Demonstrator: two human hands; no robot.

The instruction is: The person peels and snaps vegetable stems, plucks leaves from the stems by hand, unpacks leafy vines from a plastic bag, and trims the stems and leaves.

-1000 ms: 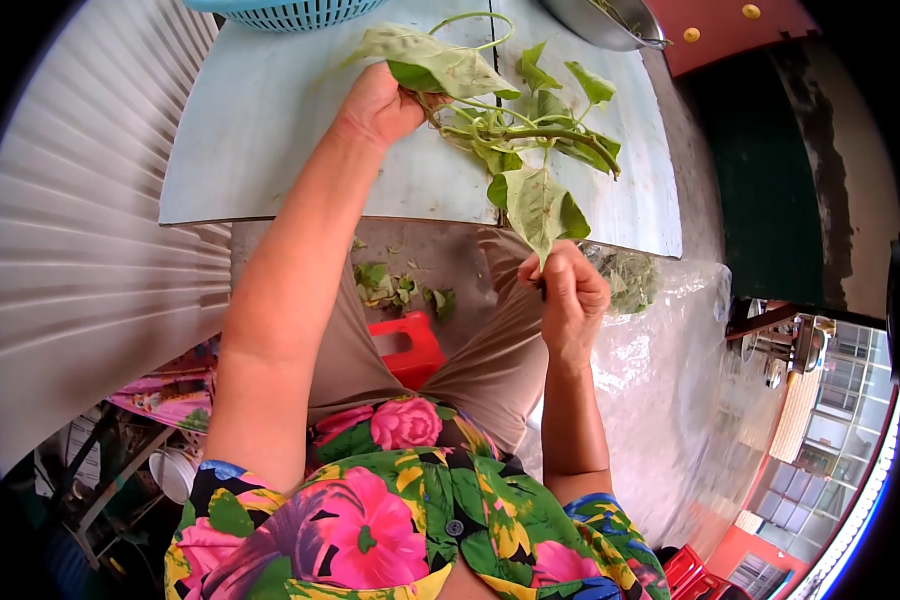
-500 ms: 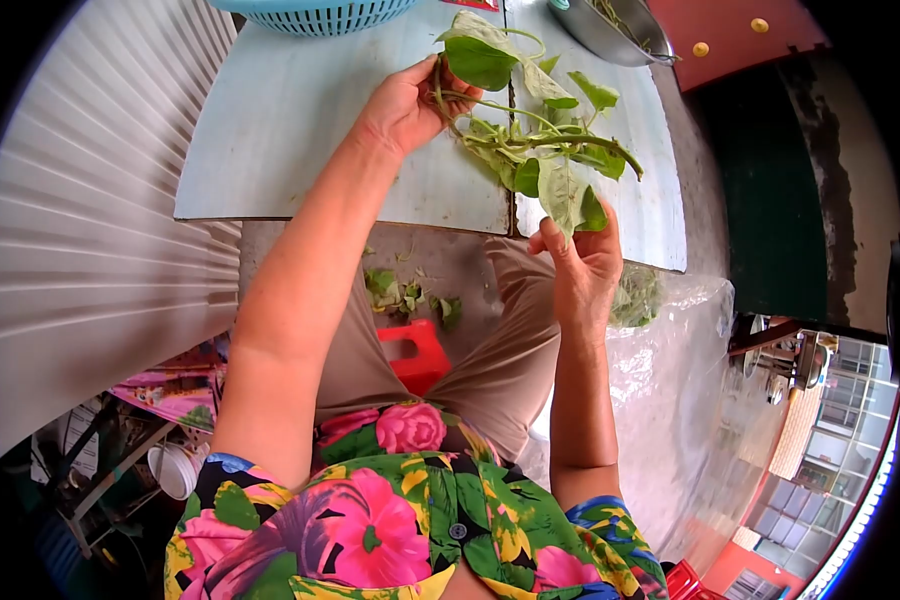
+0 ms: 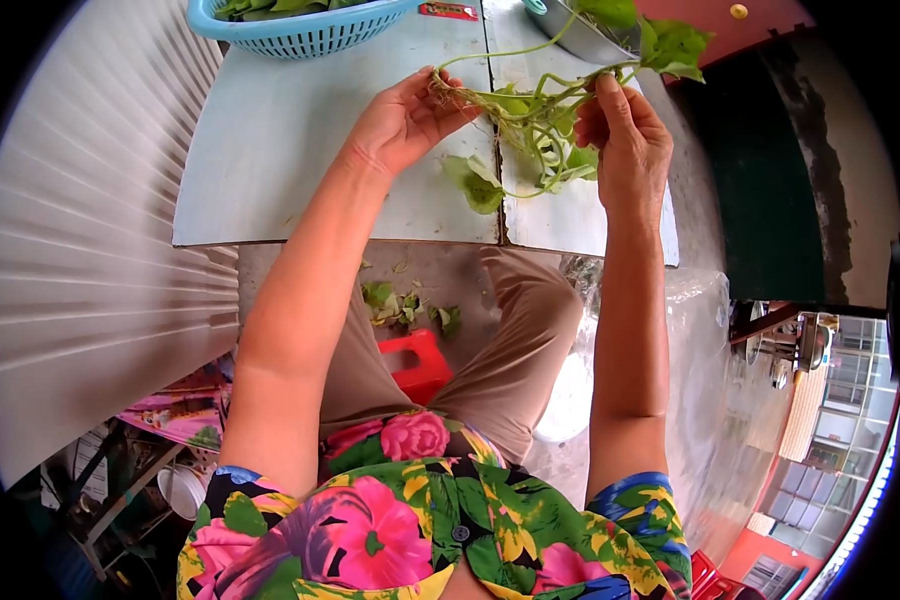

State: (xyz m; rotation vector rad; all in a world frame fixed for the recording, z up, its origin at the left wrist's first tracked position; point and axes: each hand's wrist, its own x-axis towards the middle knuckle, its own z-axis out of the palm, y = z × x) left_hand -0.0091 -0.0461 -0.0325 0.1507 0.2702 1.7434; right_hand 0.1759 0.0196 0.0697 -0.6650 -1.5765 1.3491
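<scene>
From here I see the left hand [image 3: 400, 125] pinching the stringy end of a green vine [image 3: 518, 113], and the right hand [image 3: 635, 145] pinching it farther along. It hangs between them above the table [image 3: 300, 150], its length running left to right, tangled and thin-stemmed, with broad leaves [image 3: 477, 187].

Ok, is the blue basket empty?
Not empty: green leaves show inside the blue basket. How full, I cannot tell; the frame cuts it off.
</scene>
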